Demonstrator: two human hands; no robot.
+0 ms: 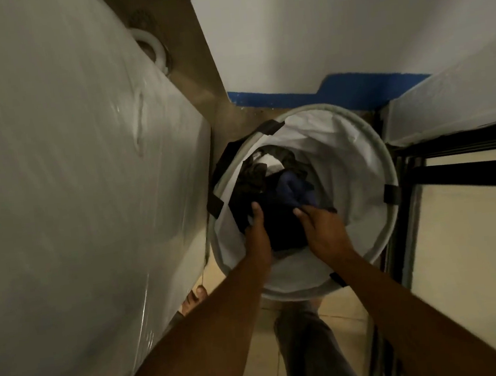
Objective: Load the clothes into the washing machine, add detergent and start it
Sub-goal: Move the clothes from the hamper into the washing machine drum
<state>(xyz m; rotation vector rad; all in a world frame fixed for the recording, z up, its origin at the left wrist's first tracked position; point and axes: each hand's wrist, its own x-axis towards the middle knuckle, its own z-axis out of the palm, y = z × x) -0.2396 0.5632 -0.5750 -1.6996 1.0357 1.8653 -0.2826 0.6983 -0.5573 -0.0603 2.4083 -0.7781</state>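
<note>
Head view — left hand (pixel 257 226) and right hand (pixel 321 226), each grip closed on dark clothes (pixel 277 215).

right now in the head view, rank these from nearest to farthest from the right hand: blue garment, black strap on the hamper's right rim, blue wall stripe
1. blue garment: in the hamper, touching the right hand at its fingers.
2. black strap: on the hamper's right rim, to the right of the hand.
3. blue wall stripe: at the wall's base, beyond the hamper's far rim.
</note>
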